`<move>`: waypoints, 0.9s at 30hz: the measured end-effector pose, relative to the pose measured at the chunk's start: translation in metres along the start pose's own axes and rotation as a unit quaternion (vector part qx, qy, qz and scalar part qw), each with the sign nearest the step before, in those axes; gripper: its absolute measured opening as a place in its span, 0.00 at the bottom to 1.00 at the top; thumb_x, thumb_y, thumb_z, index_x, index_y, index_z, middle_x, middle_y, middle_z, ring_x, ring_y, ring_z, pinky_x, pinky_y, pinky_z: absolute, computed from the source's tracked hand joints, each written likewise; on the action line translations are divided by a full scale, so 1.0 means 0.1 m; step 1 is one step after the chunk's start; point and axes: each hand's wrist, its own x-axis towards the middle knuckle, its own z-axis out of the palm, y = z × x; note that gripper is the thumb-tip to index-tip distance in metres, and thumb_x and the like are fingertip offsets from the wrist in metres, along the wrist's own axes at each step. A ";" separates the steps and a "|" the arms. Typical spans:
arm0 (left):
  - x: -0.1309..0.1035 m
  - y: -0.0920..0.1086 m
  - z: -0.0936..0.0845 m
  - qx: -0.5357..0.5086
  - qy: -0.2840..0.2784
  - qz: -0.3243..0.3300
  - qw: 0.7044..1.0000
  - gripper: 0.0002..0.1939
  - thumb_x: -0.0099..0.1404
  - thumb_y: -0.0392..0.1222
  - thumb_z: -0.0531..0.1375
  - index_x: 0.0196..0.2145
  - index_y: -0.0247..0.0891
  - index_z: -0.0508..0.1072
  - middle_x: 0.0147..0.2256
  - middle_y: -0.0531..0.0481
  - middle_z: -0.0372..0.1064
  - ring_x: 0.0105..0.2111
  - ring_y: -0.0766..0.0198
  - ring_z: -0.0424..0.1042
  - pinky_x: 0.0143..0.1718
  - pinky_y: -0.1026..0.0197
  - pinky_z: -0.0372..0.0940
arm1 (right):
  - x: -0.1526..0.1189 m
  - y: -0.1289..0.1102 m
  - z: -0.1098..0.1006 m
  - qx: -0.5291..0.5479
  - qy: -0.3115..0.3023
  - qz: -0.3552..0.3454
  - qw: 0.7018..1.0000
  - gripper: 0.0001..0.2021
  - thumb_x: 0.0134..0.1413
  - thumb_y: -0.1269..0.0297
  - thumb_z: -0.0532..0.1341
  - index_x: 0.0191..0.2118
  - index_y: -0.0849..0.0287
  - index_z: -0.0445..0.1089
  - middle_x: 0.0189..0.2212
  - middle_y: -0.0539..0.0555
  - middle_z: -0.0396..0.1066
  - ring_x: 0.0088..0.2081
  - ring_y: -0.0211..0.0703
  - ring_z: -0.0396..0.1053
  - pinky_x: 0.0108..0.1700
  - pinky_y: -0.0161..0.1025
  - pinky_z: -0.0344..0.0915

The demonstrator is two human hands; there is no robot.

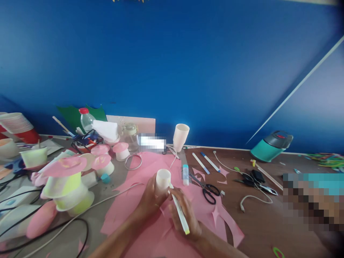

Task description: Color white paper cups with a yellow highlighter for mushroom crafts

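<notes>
A small white cup is upright above the pink paper, with my left hand wrapped round its lower left side. My right hand is closed round a white marker with a yellow end; the marker's upper end meets the right side of the cup. A glue stick and black-handled scissors lie to the right of my hands. Behind them stands a taller white cup.
Paper-cup shapes with pink tops crowd the left, near cables, a glass jar and a red-capped bottle. Two markers, a white cable and a teal container are on the right. Behind rises a blue wall.
</notes>
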 end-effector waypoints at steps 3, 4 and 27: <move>0.00 -0.01 0.02 0.050 0.051 -0.010 0.997 0.27 0.55 0.50 0.62 0.50 0.37 0.62 0.47 0.41 0.62 0.48 0.50 0.64 0.47 0.51 0.63 | 0.00 -0.01 0.00 -0.004 -0.021 -0.005 1.000 0.21 0.56 0.71 0.51 0.57 0.57 0.56 0.43 0.59 0.70 0.46 0.51 0.70 0.46 0.47 0.71; 0.00 -0.01 0.02 0.060 0.060 -0.012 0.996 0.26 0.56 0.49 0.62 0.50 0.37 0.63 0.47 0.41 0.61 0.49 0.50 0.64 0.47 0.51 0.63 | 0.00 -0.01 0.00 -0.006 -0.025 -0.008 1.000 0.22 0.56 0.71 0.51 0.57 0.57 0.56 0.44 0.59 0.69 0.46 0.51 0.70 0.46 0.48 0.72; 0.00 -0.02 0.01 -0.009 0.005 -0.022 1.000 0.28 0.58 0.49 0.60 0.53 0.35 0.59 0.49 0.41 0.66 0.48 0.50 0.66 0.49 0.50 0.61 | 0.06 -0.01 -0.04 0.018 -0.023 -0.009 1.000 0.19 0.56 0.69 0.52 0.54 0.56 0.59 0.43 0.58 0.69 0.50 0.53 0.67 0.48 0.48 0.70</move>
